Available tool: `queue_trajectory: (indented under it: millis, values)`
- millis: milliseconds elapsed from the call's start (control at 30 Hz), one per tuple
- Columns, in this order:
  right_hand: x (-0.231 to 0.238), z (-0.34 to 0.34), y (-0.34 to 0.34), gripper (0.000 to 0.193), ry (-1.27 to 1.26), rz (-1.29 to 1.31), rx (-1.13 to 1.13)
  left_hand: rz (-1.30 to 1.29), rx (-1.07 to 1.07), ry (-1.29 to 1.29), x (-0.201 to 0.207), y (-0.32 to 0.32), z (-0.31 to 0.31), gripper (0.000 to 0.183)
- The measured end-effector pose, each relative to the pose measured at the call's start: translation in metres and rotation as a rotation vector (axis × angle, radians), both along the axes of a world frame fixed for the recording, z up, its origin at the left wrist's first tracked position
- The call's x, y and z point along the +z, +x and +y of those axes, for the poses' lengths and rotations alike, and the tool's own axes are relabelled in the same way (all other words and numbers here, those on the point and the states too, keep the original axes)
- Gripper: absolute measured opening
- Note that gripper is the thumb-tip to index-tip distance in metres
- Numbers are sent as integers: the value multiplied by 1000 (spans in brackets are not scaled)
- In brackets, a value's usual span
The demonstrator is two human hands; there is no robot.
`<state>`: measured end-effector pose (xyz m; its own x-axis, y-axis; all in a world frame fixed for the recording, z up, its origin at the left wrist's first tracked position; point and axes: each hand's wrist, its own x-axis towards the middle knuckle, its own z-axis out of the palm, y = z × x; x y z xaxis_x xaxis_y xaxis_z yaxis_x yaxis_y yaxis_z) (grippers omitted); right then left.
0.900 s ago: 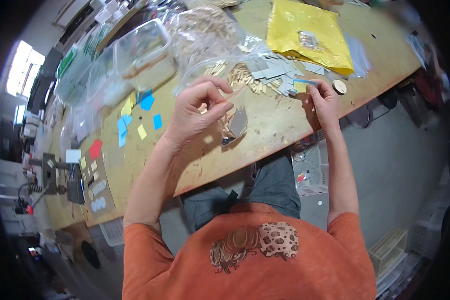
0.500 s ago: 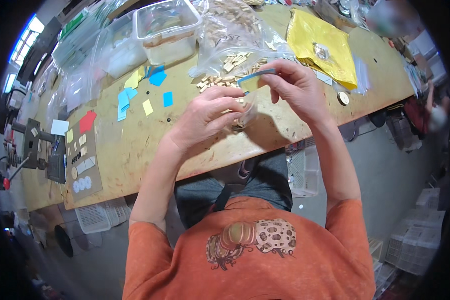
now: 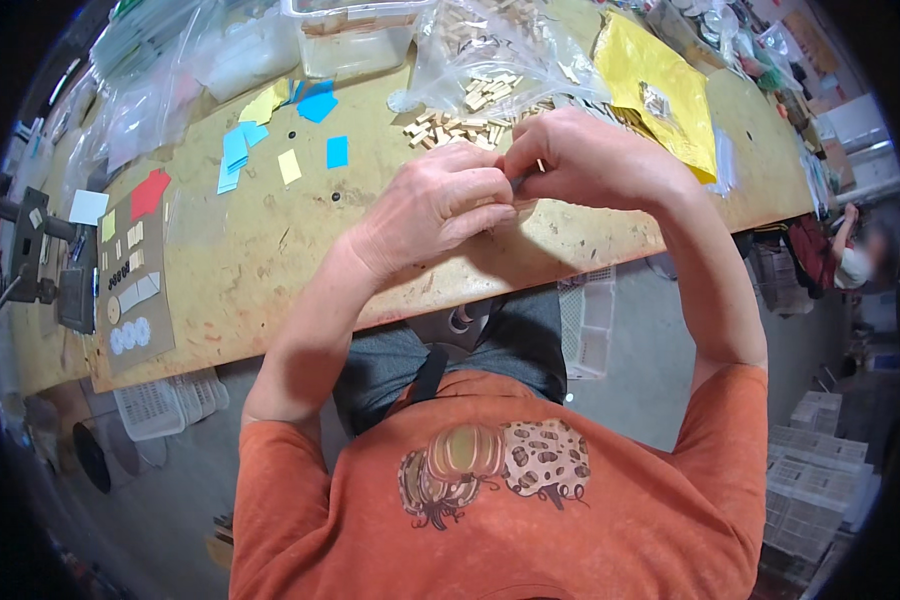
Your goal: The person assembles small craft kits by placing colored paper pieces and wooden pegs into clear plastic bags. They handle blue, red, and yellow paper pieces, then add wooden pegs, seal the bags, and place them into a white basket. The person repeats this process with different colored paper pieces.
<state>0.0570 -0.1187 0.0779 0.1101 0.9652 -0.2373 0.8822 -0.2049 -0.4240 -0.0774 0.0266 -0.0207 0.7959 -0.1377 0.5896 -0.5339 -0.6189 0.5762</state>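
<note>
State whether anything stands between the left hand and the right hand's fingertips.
Nothing visible does: the left hand and right hand meet above the table, but they largely hide whatever lies between them.

Cloudy plastic makes up the tub [image 3: 355, 50] at the top of the frame; the bag [image 3: 560, 65] beside it is clear, crinkled, shiny film. Below lie wooden pieces [image 3: 450, 130], pale and matt. The yellow mailer [image 3: 660, 90], upper right, looks like creased, glossy plastic. Flat, smooth card or paper forms the blue rectangle [image 3: 337, 152]. The tabletop [image 3: 270, 270] is scuffed and stained, with a dull sheen. Soft, matt cloth makes the orange shirt [image 3: 610, 480], lower centre.
</note>
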Motion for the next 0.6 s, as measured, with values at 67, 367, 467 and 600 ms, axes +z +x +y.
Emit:
queue_trajectory:
  millis: [67, 367, 467, 600]
  values:
    - [-5, 5, -2, 14, -68, 5, -18, 45, 7, -1, 0, -2, 0, 10]
    - [0, 3, 2, 8, 25, 6, -115, -66, 102, -64, -6, -3, 0, 11]
    - [-17, -1, 1, 6, 261, -127, 15, 9, 79, -21, -2, -5, 3, 11]
    - [-17, 6, 0, 11, 16, -17, -5, 17, 67, -45, -1, -6, 3, 10]
